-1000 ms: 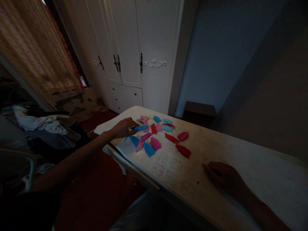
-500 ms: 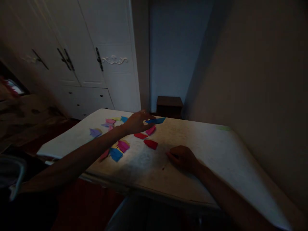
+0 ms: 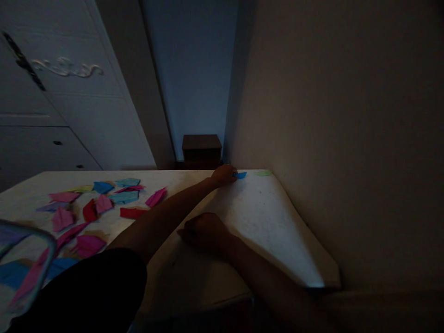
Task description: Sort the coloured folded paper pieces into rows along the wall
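Note:
My left hand (image 3: 225,175) reaches across to the far edge of the table (image 3: 274,231), fingers closed on a blue folded paper piece (image 3: 240,175) that sticks out to the right. Just beyond it lies a light green folded paper piece (image 3: 262,173) at the far right corner. Nearer to me, my right hand (image 3: 205,231) rests on the tabletop with curled fingers; whatever may be in them is hidden. Left of my left forearm lie several folded papers, among them a magenta piece (image 3: 156,197) and a red piece (image 3: 133,212), the latter partly covered by the arm.
A wall (image 3: 329,138) runs along the table's right side. White wardrobe doors (image 3: 79,115) stand behind on the left, and a brown box-like stand (image 3: 201,142) is beyond the far edge. A grey curved frame (image 3: 52,249) crosses the lower left.
My left hand has carried the blue folded paper rightward along the far edge, close to the light green piece. The view has turned right. My right hand stays curled on the table.

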`<state>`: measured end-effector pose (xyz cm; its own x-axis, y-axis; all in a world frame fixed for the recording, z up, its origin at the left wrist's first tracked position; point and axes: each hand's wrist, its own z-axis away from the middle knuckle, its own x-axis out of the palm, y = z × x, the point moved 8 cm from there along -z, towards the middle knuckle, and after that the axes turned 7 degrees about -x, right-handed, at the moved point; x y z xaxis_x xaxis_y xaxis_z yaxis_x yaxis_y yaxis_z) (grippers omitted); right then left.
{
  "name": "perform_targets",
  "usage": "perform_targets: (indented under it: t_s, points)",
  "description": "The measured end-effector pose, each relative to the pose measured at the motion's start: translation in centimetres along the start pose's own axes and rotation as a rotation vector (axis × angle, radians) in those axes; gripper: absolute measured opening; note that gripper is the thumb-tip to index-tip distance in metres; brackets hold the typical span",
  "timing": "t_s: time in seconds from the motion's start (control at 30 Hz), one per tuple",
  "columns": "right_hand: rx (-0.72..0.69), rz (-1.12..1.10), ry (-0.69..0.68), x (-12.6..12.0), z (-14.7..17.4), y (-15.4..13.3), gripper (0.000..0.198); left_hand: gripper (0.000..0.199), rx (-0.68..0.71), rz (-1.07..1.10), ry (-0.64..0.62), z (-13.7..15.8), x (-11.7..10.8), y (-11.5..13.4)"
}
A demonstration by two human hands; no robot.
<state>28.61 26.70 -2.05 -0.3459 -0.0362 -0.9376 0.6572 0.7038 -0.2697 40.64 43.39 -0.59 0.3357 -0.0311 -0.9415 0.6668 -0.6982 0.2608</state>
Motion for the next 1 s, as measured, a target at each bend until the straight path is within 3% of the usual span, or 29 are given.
perform_targets:
  t_s: [0.23,0.57,0.77,1.0]
  points:
    - [0.002,-0.016,-0.032,0.2,-0.3,0.2,0.037,0.032,0.014,-0.052,0.008,-2.7,1.5,0.2]
    - [0.037,-0.052,-0.023,0.1,-0.4,0.4,0.041,0.036,0.056,-0.075,0.008,-1.9,1.3,0.3]
    - [0.058,-0.124,-0.016,-0.3,-0.3,0.7,0.025,0.031,0.107,-0.090,-0.029,-2.2,2.0,2.2]
    - [0.074,-0.168,0.021,-0.1,-0.3,1.2,0.023,0.031,0.119,-0.086,-0.011,-2.2,1.7,2.2]
